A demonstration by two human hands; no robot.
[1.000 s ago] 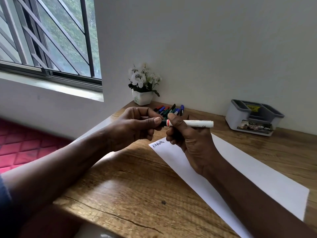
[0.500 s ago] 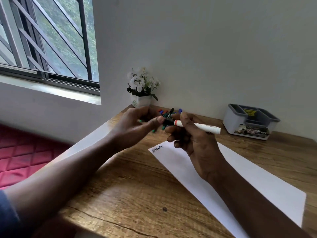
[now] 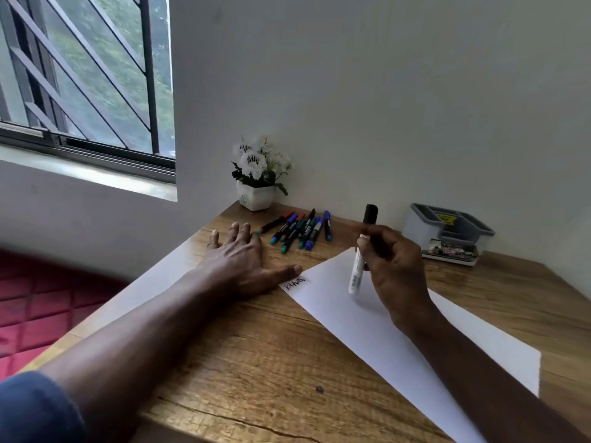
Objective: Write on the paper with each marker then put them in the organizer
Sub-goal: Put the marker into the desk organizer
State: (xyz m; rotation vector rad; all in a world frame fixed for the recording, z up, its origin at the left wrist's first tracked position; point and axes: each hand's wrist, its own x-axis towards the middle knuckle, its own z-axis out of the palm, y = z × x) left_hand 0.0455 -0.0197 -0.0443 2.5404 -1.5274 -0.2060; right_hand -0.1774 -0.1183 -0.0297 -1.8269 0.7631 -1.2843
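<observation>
My right hand point(image 3: 391, 270) grips a white marker point(image 3: 357, 273) with a black cap, held nearly upright above the white paper point(image 3: 367, 330), cap end up. My left hand point(image 3: 238, 260) lies flat with spread fingers on the wooden desk point(image 3: 256, 362), its thumb touching the paper's left corner beside a short black word point(image 3: 295, 282). Several markers point(image 3: 299, 230) with red, blue and green ends lie in a bunch behind my left hand. A grey organizer point(image 3: 447, 231) stands at the back right by the wall.
A small white pot of white flowers point(image 3: 257, 177) sits in the desk's back corner. A window with bars is at the upper left. A red quilted surface point(image 3: 35, 311) lies below the desk's left edge.
My left hand let go of the marker's end and dropped flat onto the desk. My right hand swung the marker from level to nearly upright, moved right, over the paper.
</observation>
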